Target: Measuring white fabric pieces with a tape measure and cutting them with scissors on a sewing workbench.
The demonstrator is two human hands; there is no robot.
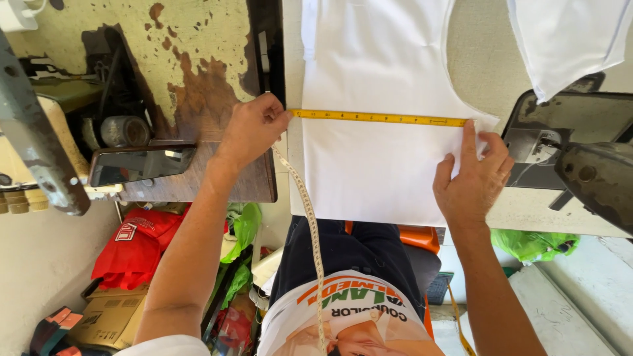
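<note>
Left hand: The left hand point(250, 128) is closed in a pinch on one end of the yellow measuring tape point(379, 118), at the left edge of the white fabric piece point(369, 171).
Right hand: The right hand point(473, 178) lies palm down on the fabric, fingers spread. The index fingertip presses the tape flat at the fabric's right edge. The hand does not close around anything.
Measuring tape: Stretched taut and level across the fabric between the two hands. The slack remainder hangs from the left hand down past the table edge toward the person's lap.
White fabric piece: Lies flat on the light table top point(475, 59), directly in front of the person, with a curved cut-out along its right side. A second white fabric piece point(567, 39) lies well apart at the upper right.
Left surroundings: A worn wooden surface with peeling paint point(198, 66) adjoins the table. A dark phone point(138, 163) lies on it, near the left forearm.
Right surroundings: A sewing machine point(580, 165) stands just beside the right hand.
Below table: Red bag point(135, 247), cardboard box point(109, 320) and green plastic bags point(534, 244) on the floor.
</note>
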